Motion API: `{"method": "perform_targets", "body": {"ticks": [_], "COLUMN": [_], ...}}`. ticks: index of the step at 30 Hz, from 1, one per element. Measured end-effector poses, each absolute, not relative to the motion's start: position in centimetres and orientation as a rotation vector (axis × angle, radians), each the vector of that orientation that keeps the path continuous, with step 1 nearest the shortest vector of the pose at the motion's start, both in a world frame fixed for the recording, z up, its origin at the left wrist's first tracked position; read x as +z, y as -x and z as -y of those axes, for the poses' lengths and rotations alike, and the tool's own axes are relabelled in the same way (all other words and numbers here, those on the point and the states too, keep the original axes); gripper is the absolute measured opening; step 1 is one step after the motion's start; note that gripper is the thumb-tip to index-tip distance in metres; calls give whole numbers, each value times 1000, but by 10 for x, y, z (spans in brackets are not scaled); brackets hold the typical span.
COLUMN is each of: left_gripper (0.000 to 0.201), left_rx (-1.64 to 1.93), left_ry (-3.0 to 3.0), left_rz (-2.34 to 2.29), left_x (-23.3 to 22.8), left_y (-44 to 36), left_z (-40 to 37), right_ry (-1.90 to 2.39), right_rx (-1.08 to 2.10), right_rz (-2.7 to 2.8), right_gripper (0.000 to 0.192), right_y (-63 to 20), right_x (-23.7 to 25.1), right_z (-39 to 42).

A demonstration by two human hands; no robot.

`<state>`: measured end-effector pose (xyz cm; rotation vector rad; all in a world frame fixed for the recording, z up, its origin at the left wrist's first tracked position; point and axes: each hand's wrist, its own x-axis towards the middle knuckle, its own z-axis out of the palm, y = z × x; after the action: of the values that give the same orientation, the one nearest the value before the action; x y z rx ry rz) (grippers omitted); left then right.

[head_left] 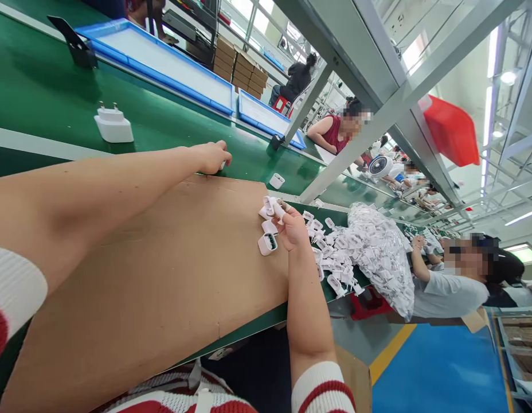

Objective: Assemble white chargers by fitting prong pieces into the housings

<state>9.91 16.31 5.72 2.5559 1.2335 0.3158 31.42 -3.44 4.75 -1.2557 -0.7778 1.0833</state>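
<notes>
My left hand (212, 158) reaches out over the green belt, just past the far edge of the cardboard sheet (175, 252). Its fingers are curled down, and a bit of something white shows under them, mostly hidden. Near the sheet's right end, my right hand (292, 228) pinches a white charger shell (274, 207). Close below that hand lies an open white charger housing (267, 244) with green circuit board visible inside. Another white housing (269, 227) sits just above it, partly behind the fingers.
A white two-pin charger (114, 124) and another white charger (277, 181) lie on the green belt (163, 123). Many loose white shells (335, 252) and a full clear bag (378, 252) are at right. Blue-rimmed trays (163, 63) line the far side. Co-workers sit nearby.
</notes>
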Motion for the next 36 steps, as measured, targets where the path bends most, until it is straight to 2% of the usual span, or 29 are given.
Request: {"method": "perform_targets", "body": {"ticks": [3,6,10,13,15,21,26,36], "left_gripper": [31,32,42,50,51,48,45,42], "left_rx": [413,555,520,518,561,636,671,610], "left_ry": [-2580,-2596,-2529,-2344,-2220,-2106,-2073,-2063], "left_rz": [-1227,-1146,-1042,-1067,-1050,-908,-928,-978], "left_x": [69,68,45,23,13,9,7,11], "left_y": [-91,-83,-74,-67,-61,-53,-56,-57], "left_z": [-140,-94,-31,-8,-5,-11,-12,-11], "right_ry": [1200,1189,1293,1350,1339,1381,1460,1404], "right_rx": [1066,959,885,773,610,208,102,31], "right_rz": [845,957,1201,1446,1637,1983,2124,2281], "right_gripper": [35,37,37,28,25,41,45,37], "right_y": [-309,-301,-283,-268,-260,-244,-240,-243], "right_x": [50,48,43,40,39,34,31,40], "right_z": [37,39,45,51,55,59,56,47]}}
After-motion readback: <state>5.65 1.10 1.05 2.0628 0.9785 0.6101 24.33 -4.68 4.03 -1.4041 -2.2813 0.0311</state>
